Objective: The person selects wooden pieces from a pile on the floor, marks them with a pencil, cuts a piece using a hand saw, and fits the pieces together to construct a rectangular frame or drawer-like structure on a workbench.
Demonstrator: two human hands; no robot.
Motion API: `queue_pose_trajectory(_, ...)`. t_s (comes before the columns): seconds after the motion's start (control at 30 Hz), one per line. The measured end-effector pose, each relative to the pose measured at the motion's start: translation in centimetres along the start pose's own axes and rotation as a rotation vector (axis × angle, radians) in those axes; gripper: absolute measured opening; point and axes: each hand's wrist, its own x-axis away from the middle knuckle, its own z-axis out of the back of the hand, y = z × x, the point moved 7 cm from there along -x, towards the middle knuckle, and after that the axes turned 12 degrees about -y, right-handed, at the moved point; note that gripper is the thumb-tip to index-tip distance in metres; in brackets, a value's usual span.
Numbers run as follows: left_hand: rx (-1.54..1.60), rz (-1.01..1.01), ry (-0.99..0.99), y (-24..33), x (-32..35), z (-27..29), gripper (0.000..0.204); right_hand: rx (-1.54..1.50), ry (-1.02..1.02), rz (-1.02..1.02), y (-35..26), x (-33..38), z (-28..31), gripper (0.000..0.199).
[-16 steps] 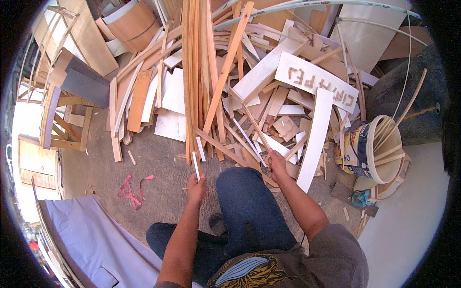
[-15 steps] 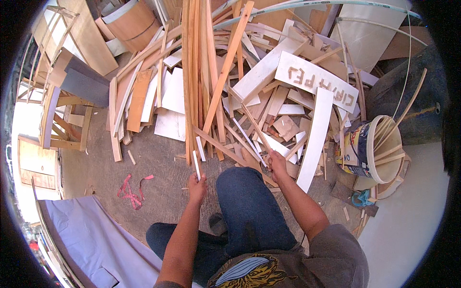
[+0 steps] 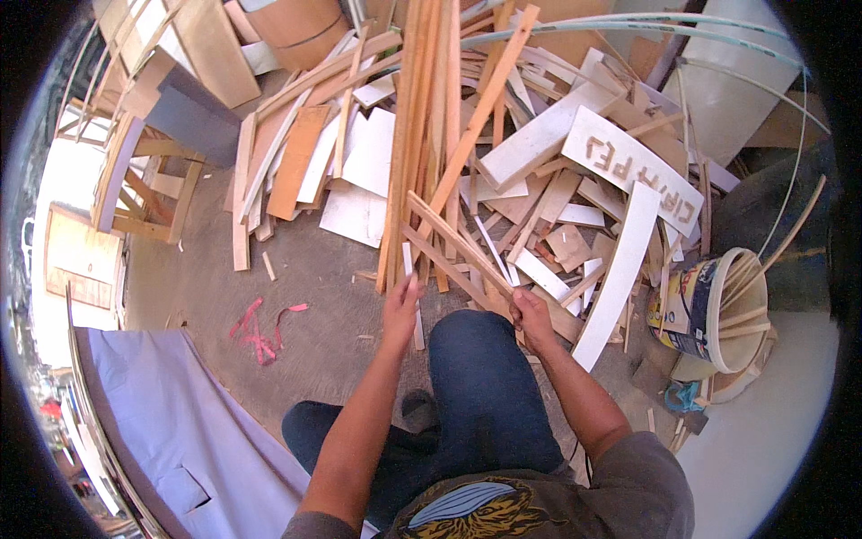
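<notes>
Near my knee, my left hand (image 3: 401, 301) is closed around a short, thin white strip of wood (image 3: 418, 331), whose lower part shows beside the fingers. Another narrow white piece (image 3: 408, 258) appears just beyond that hand. My right hand (image 3: 532, 319) grips the near end of a long, thin wooden strip (image 3: 458, 241). This strip slants away to the left, its far end in front of the upright bundle of long timber strips (image 3: 422, 117). Behind both hands spreads a heap of wood offcuts (image 3: 566, 247), some bare and some white.
A long white board (image 3: 620, 278) leans on the heap at right. Beyond it stands a bucket (image 3: 709, 310) holding wooden sticks. Pink ribbon (image 3: 260, 337) lies on the floor at left, behind a lilac-covered panel (image 3: 162, 404). A wooden stool-like frame (image 3: 162, 189) stands far left.
My view has shifted, moving the scene rightward. The right hand's wooden strip now reaches farther left, across the timber bundle. The white strip in my left hand now shows below the fingers instead of above.
</notes>
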Motion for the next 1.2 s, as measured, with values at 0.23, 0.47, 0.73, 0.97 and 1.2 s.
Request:
queue_pose_trajectory(0.23, 0.569, -0.355, -0.027, 9.4, -2.6, 1.4, 0.045, 0.332, -0.182, 0.1, -7.1, -2.9, -5.8, 0.038)
queue_pose_trajectory(0.47, 0.798, -0.48, 0.458, 12.5, 1.9, 10.2, 0.028, 0.102, -0.444, 0.071, -16.3, -1.9, -16.0, 0.033)
queue_pose_trajectory(0.73, 0.747, -0.329, 0.744, 22.1, 19.7, 19.5, 0.034, 0.449, -0.754, -0.062, -26.7, 8.1, -33.3, 0.034)
queue_pose_trajectory(0.97, 0.886, -0.378, 0.724, 31.4, 38.8, 19.5, 0.046, 0.42, -1.061, -0.413, -32.1, 23.7, -47.8, 0.032)
queue_pose_trajectory(1.2, 0.916, -0.37, 1.026, 37.8, 59.9, 18.4, 0.046, 0.599, -1.604, 0.044, -43.2, 40.2, -57.5, 0.054)
